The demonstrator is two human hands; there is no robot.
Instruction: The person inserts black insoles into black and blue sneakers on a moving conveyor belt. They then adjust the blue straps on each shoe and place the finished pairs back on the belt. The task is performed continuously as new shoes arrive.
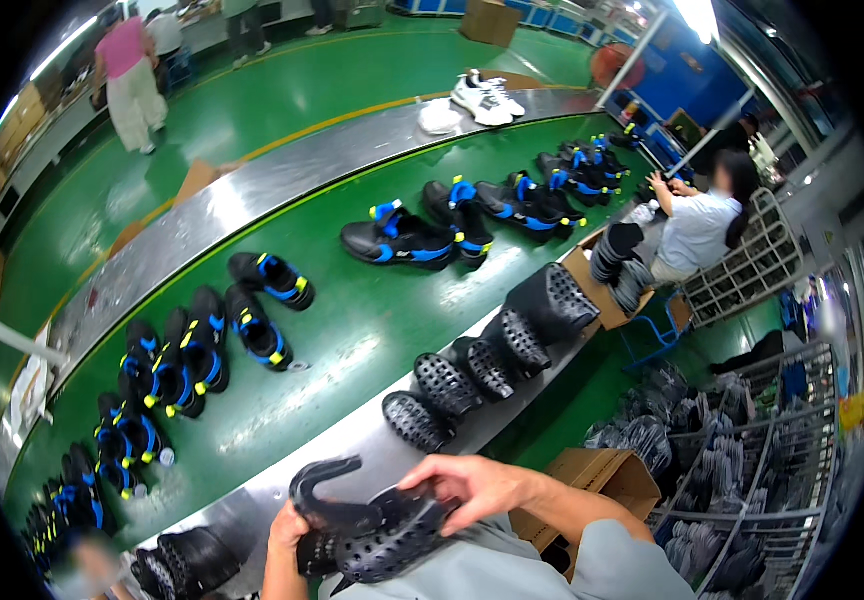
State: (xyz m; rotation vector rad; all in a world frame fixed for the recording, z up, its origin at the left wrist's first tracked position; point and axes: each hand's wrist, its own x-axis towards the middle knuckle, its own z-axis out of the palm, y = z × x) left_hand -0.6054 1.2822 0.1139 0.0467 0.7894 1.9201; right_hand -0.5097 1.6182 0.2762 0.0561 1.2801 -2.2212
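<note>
The work looks partway through a piece, and how much lies behind it is hard to judge. A black holed piece [392, 545] is held up off the near metal ledge [357, 435], in front of the person's grey shirt [612, 565]. The left hand [289, 527] grasps its left end, the fingers mostly hidden; the right hand [472, 490] grips the other end, thumb and fingers bent around it. A curved strip [324, 470] curls up loose above it (whether it is joined on, I cannot tell), so this piece seems unfinished.

Five similar pieces [484, 368] lie in a slanting row along the ledge, from beyond the right hand toward a cardboard box [597, 290] at its far right end. More dark pieces [187, 565] sit at the ledge's lower left end. No hand touches either lot; which are handled and which remain, the view does not show.

On the green belt [332, 325], black-and-blue shoes [397, 238] stand in groups toward its left end and along its right half, none of them held by the person.
</note>
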